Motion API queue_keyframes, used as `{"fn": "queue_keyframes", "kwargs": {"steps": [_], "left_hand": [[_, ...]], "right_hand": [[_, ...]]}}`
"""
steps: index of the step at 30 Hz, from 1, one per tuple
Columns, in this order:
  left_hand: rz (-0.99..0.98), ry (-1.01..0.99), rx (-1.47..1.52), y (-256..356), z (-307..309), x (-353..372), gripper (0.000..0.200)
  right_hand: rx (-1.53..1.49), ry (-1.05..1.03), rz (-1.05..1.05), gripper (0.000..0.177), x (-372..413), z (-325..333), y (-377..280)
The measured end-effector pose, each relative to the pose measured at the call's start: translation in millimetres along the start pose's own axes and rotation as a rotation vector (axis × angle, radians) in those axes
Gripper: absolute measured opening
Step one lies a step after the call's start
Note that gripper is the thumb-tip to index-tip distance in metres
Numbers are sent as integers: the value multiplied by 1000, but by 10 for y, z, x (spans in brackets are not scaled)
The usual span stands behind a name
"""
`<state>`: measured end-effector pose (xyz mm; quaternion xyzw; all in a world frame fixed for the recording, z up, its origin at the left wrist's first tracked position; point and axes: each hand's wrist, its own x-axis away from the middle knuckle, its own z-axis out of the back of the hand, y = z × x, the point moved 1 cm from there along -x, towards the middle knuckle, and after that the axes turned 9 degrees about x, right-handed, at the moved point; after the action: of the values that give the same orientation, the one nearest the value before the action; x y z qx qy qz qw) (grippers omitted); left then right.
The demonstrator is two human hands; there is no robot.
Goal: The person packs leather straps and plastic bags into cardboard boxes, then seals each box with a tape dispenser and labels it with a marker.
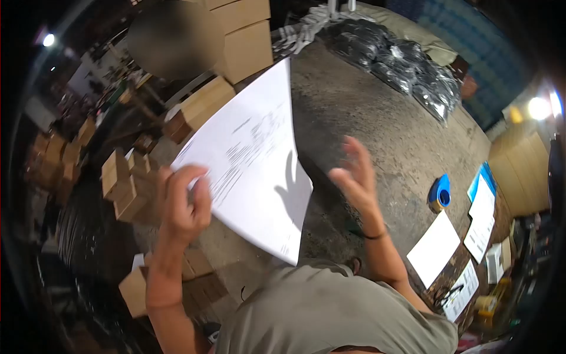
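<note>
My left hand [186,197] pinches the left edge of a large white printed sheet [253,159], which hangs tilted in front of me. Dark lines of print run across its upper part, too small to read. To the right of the sheet, my right hand [356,177] is raised with its fingers apart, touching nothing. The shadow of a hand falls on the lower right of the paper. A dark band circles my right wrist.
A blue tape dispenser [440,193], a blank white sheet [434,249] and printed papers [479,236] lie at the right. Black plastic-wrapped bundles [395,59] are at the back. Cardboard boxes [247,50] stand behind the sheet; an open carton [127,183] is at the left.
</note>
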<state>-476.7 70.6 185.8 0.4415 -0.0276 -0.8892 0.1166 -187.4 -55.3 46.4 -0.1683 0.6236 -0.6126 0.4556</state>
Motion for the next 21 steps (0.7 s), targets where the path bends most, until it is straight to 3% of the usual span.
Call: {"fn": "queue_keyframes", "kwargs": {"steps": [2,3,4,5,6,8,10,11,12,14,15,17,19,21], "left_hand": [[104,7,57,-208,231,232,21],[248,25,115,-282,352,361,18],[208,82,167,-382,427,402,15],[269,44,152,-549,559,561,17],[311,109,200,-671,628,657,20],[358,185,236,-881,727,771,23],[437,399,286,-1090,811,801,38],[434,407,276,-1179,839,749,38],[527,480,327,-1246,862,671,44],[672,584,457,-1471,870,571,56],[663,588,455,-1637,861,598,56],[978,713,897,-2096,748,820,53],[1182,672,1032,-2497,535,1028,45],[1208,539,1060,-2842,292,1081,36]], "right_hand": [[-97,-130,-69,92,-201,-683,42],[-196,-232,-130,98,-275,-979,36],[-282,-304,-214,103,-297,-1258,76],[-496,-394,-164,104,-332,-1606,310],[-634,-463,-96,100,-331,-1840,255],[-818,-613,-188,90,-356,-2165,-3],[-755,-710,-199,63,-393,-2436,-14],[-712,-770,-220,53,-435,-2551,-10],[-713,-780,-208,53,-489,-2643,-11],[-615,-772,-194,36,-650,-2827,-34],[-615,-773,-184,36,-753,-2882,-56],[-480,-758,-192,35,-991,-2951,-76],[-524,-706,-190,36,-1216,-3043,-3],[-576,-667,-182,36,-1520,-3118,36]]}}
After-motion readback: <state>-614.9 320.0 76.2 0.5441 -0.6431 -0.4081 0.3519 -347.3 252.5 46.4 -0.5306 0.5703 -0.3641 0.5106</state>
